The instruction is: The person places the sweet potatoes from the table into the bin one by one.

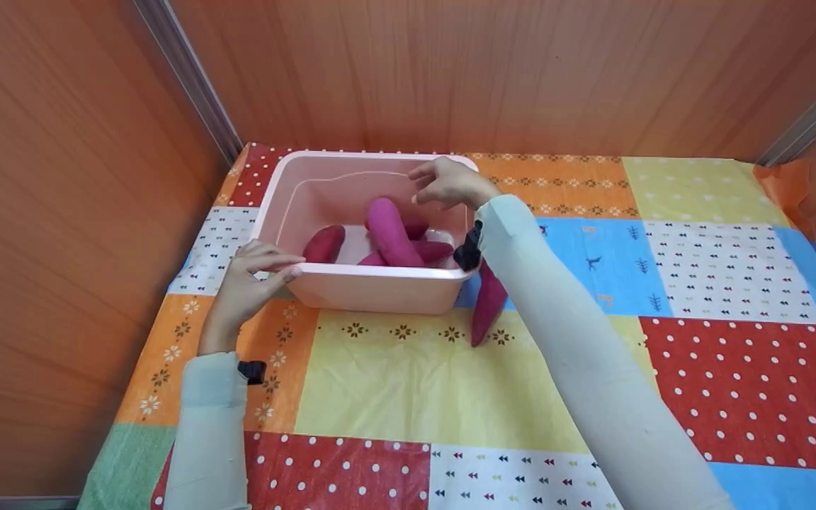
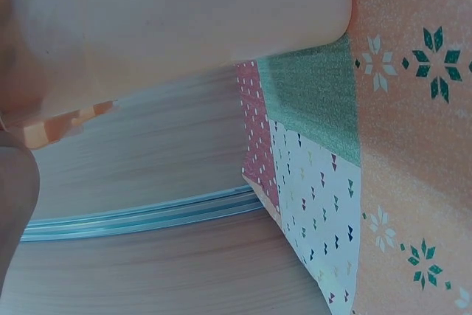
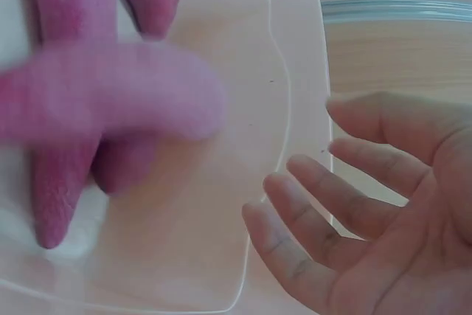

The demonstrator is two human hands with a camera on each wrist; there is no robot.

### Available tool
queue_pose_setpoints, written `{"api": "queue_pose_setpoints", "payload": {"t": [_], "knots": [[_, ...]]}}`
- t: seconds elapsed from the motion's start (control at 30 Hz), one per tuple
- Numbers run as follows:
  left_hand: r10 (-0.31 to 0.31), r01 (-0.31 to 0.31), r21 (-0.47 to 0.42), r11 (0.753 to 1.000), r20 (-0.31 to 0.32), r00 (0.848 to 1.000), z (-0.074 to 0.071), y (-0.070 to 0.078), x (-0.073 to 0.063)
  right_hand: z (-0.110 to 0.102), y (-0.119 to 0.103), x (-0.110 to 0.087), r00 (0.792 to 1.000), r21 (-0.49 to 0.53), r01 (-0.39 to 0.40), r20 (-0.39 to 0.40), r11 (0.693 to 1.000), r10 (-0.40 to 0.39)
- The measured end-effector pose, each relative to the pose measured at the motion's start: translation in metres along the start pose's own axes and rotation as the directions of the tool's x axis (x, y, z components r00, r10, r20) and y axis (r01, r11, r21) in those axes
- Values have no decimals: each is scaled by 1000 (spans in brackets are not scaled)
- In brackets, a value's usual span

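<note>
A pink plastic bin [image 1: 372,290] holds several reddish-purple sweet potatoes, heaped mostly in its right half. On top of the heap one sweet potato [image 1: 394,230] leans upward; in the right wrist view this top sweet potato [image 3: 140,90] is blurred and lies across another. A separate sweet potato [image 1: 324,244] rests at the bin's left side. My left hand [image 1: 248,280] pinches the rim at the front left corner, thumb on the near side. Over the bin's right side, my right hand [image 1: 450,184] hovers with nothing in it, fingers spread and slightly bent.
Outside the bin, a sweet potato [image 1: 488,304] lies by its front right corner, partly behind my right sleeve. A patchwork-print cloth [image 1: 408,382] covers the surface. Wood-grain panels [image 1: 486,78] rise at the back and both sides.
</note>
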State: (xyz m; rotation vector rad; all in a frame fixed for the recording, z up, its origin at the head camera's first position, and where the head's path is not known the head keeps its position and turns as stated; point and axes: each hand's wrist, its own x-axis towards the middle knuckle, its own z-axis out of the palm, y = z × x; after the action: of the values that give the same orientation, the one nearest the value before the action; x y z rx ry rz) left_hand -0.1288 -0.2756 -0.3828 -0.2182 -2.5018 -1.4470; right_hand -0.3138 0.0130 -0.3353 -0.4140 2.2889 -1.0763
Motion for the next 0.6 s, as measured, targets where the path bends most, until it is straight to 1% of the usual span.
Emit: {"api": "queue_pose_setpoints", "payload": {"t": [0.13, 0.23, 0.43, 0.6], "knots": [[-16, 16, 6, 1000, 8, 1000, -1, 1, 0, 0, -2, -1, 1000, -7, -11, 4, 1000, 11], [-26, 26, 7, 1000, 13, 1000, -1, 3, -1, 0, -3, -2, 1000, -3, -5, 4, 1000, 5], [-21, 21, -2, 1000, 11, 1000, -1, 3, -1, 0, -2, -5, 1000, 9, 13, -2, 1000, -13], [-17, 17, 14, 1000, 5, 1000, -1, 1, 0, 0, -2, -8, 1000, 10, 28, -13, 1000, -28]]}}
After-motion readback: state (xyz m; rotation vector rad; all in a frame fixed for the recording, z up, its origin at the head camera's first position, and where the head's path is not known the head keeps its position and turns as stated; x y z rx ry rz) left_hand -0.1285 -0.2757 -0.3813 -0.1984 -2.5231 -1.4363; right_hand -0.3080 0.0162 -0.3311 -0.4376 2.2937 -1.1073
